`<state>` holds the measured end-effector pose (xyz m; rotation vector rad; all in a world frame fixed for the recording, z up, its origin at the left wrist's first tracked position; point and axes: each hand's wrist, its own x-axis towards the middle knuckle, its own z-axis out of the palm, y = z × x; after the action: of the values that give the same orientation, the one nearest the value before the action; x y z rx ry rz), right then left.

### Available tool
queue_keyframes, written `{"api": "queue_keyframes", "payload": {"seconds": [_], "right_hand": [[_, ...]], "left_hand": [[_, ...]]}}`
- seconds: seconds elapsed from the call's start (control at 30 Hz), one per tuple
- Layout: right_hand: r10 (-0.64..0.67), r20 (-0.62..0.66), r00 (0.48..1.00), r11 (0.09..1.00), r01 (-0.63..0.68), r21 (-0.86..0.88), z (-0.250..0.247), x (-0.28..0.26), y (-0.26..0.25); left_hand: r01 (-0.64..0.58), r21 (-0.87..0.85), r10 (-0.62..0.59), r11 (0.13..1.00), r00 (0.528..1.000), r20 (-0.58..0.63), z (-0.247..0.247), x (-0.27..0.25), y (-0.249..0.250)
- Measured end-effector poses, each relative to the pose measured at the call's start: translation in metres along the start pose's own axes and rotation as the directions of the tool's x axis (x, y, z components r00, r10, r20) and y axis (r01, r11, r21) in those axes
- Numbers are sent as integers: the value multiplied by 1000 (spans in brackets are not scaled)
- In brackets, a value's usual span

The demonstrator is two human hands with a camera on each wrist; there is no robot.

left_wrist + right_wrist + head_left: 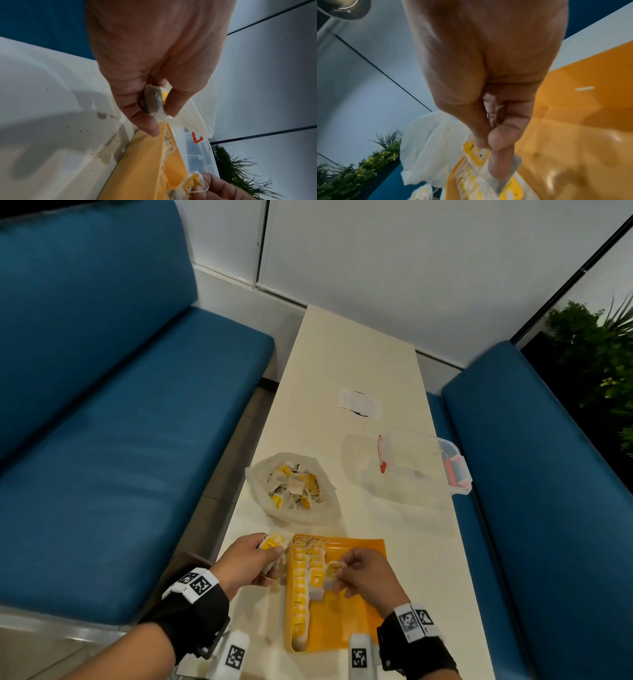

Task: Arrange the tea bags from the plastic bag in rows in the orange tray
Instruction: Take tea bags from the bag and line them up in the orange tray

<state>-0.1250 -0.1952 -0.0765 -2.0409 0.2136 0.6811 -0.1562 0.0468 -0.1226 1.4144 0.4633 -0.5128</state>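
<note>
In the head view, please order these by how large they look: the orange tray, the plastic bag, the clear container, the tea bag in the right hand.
1. orange tray
2. clear container and plastic bag: they look alike, and both lie farther away, so no ranking
3. tea bag pinched by the right hand

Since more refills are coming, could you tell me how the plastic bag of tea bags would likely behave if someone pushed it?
The plastic bag looks thin and crumpled, so it would probably buckle rather than slide whole. Its mouth gapes over loose tea bags, so some might spill. It likely weighs little.
</note>
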Motion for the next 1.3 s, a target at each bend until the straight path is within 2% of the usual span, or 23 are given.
{"api": "queue_keyframes", "payload": {"seconds": [0.2,0.37,0.57,0.87,1.07,1.17,1.23,1.3], "right_hand": [[51,41,998,994,-47,-93,5,4,26],[121,52,991,987,-114,-115,21,9,36],[165,21,986,982,-162,-94,37,17,37],[146,-112,983,982,-157,-101,50,22,39],[147,-142,979,981,-163,-108,54,19,34],[99,-203,974,984,-126,-126,51,14,28],[-3,-247,969,988,-35,-151,46,11,16],[-113,-252,961,992,94,-85,42,5,-1]], "left_hand": [[17,18,-16,1000,1000,-23,5,6,1],[-22,104,26,994,999,-32,12,10,-4],[-76,170,89,983,994,-70,20,9,-6],[-82,157,92,984,994,-55,20,10,-8],[-66,154,73,986,996,-44,18,9,-8],[9,10,-9,1000,999,-32,13,4,1],[92,-191,-98,977,995,-22,8,-2,9],[118,-324,-124,939,992,5,4,-7,15]]}}
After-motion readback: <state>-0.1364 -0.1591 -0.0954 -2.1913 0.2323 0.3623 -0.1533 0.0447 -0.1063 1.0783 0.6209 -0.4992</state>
